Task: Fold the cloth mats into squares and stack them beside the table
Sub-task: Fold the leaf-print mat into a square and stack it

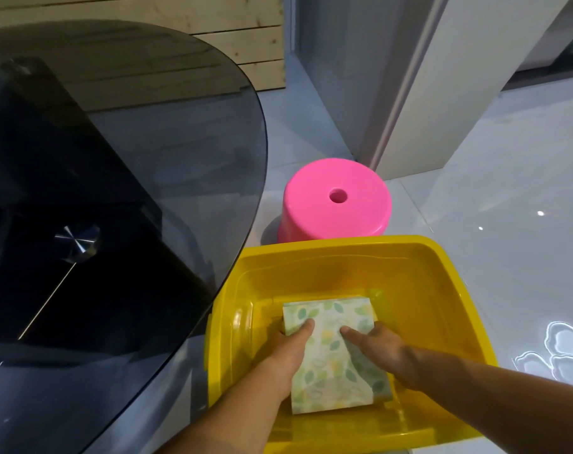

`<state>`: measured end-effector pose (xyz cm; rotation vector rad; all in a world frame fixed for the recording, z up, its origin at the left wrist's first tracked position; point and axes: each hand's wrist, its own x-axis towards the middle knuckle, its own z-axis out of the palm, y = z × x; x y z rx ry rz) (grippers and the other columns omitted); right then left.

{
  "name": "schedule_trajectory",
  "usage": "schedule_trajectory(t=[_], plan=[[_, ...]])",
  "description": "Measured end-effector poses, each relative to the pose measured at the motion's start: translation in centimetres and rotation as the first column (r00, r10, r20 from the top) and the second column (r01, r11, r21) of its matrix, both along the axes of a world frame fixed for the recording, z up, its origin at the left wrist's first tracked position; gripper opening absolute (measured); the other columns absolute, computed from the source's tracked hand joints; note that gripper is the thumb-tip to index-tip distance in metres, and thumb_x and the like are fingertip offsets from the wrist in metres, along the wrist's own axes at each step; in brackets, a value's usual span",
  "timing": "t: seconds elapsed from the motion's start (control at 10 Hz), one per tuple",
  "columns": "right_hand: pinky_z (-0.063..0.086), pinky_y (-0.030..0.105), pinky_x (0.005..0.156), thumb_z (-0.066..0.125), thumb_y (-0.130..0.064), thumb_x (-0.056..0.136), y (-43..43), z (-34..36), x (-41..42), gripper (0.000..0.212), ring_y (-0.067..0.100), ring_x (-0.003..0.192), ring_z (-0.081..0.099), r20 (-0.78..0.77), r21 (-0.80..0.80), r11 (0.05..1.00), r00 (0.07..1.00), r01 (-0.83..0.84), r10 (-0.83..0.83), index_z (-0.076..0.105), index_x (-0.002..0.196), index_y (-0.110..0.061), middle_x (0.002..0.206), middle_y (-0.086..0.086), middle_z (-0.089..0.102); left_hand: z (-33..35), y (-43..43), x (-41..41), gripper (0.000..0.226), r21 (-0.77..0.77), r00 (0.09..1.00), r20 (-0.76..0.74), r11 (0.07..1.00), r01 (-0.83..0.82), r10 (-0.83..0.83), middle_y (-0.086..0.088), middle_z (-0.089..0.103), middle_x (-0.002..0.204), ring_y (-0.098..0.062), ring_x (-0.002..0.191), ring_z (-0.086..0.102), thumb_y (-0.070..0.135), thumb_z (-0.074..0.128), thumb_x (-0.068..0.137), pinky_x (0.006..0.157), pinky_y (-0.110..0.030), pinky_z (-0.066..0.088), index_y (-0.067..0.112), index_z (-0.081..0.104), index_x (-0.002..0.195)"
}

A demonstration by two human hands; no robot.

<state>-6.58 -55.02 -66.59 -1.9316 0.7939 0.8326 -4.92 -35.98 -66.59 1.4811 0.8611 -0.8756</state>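
Observation:
A folded stack of cloth mats (331, 352), white with green and yellow leaves, lies inside a yellow plastic bin (419, 290) on the floor, right of the table. My left hand (288, 352) grips the stack's left edge, thumb on top and fingers under the side. My right hand (380, 352) grips the right edge the same way, its fingers hidden beside the stack. How many mats the stack holds cannot be told.
A dark smoked-glass table (121, 178) with a rounded edge fills the left. A pink plastic stool (334, 204) stands just behind the bin. Glossy white floor tiles (508, 198) spread to the right; a wall corner and a wooden panel stand at the back.

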Motion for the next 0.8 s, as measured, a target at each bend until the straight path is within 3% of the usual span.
schedule_trajectory(t=[0.1,0.2,0.3,0.4,0.5,0.6,0.7,0.8], plan=[[0.053,0.032,0.078,0.061,-0.083,0.064,0.4,0.5,0.1,0.098,0.023,0.105,0.064,-0.002,0.002,1.000,1.000,0.003,-0.003,0.052,0.133,-0.013,0.124,0.006,0.064,-1.0,-0.2,-0.1,0.099,0.088,0.998,0.057,0.996,0.020,-0.025,0.000,0.068,0.118,-0.030,0.104,0.068,0.088,0.063,0.045,0.090,-0.051,0.057,0.036,0.055,0.128],[0.055,0.030,0.071,0.054,-0.099,0.038,-0.3,-1.1,-0.1,0.126,0.022,0.099,0.067,0.020,0.002,1.000,1.000,0.017,-0.017,0.052,0.132,-0.015,0.120,0.005,0.066,0.1,-0.5,0.1,0.093,0.159,0.992,0.094,0.985,0.070,-0.085,0.001,0.063,0.124,-0.029,0.111,0.064,0.089,0.060,0.054,0.095,-0.050,0.054,0.034,0.052,0.129],[0.054,0.027,0.066,0.056,-0.097,0.044,0.0,0.0,0.0,0.124,0.022,0.100,0.067,0.009,0.044,0.999,1.000,0.013,-0.013,0.050,0.135,-0.013,0.122,0.006,0.066,0.9,-0.6,0.6,0.096,0.165,0.989,0.092,0.981,0.099,-0.115,0.000,0.061,0.126,-0.031,0.113,0.062,0.087,0.060,0.054,0.096,-0.052,0.053,0.032,0.048,0.132],[0.049,0.028,0.075,0.064,-0.064,0.082,0.6,2.3,0.1,0.083,0.024,0.113,0.059,-0.008,0.020,1.000,1.000,0.023,-0.023,0.039,0.140,-0.009,0.136,0.009,0.056,1.4,-0.4,0.6,0.102,0.156,0.990,0.076,0.983,0.102,-0.115,0.000,0.062,0.121,-0.030,0.109,0.063,0.087,0.063,0.045,0.095,-0.051,0.054,0.031,0.047,0.129],[0.048,0.032,0.085,0.069,-0.051,0.084,0.0,3.3,0.3,0.071,0.026,0.111,0.058,0.048,-0.005,0.998,0.997,0.063,-0.063,0.041,0.137,-0.011,0.140,0.012,0.053,3.7,-0.1,0.6,0.087,0.161,0.989,0.095,0.982,0.099,-0.115,0.000,0.058,0.122,-0.031,0.117,0.059,0.070,0.073,0.072,0.101,-0.047,0.050,0.023,0.042,0.139],[0.041,0.037,0.099,0.065,-0.054,0.087,-0.8,5.7,0.9,0.091,0.033,0.135,0.043,0.076,-0.078,0.997,0.997,-0.009,0.015,0.021,0.153,-0.010,0.152,0.014,0.039,5.4,0.4,0.5,0.098,0.151,0.980,0.151,0.983,0.108,-0.131,-0.005,0.038,0.156,-0.032,0.143,0.039,0.057,0.069,0.087,0.110,-0.044,0.037,0.018,0.014,0.159],[0.045,0.034,0.098,0.065,-0.052,0.087,-2.1,8.8,1.3,0.079,0.029,0.125,0.052,0.110,-0.185,0.979,0.988,-0.091,0.113,0.032,0.149,-0.015,0.143,0.012,0.050,7.5,1.2,0.4,0.090,0.249,0.943,0.278,0.962,0.111,-0.180,-0.008,0.033,0.159,-0.034,0.142,0.038,0.054,0.068,0.089,0.110,-0.044,0.040,0.016,0.021,0.156],[0.052,0.032,0.086,0.065,-0.048,0.088,-2.9,12.2,1.2,0.048,0.021,0.100,0.062,0.165,-0.283,0.936,0.950,-0.210,0.263,0.056,0.127,-0.021,0.117,0.005,0.065,10.8,1.5,0.2,0.076,0.367,0.874,0.391,0.920,0.138,-0.287,-0.010,0.043,0.150,-0.033,0.135,0.045,0.050,0.068,0.089,0.107,-0.044,0.044,0.012,0.036,0.146]])
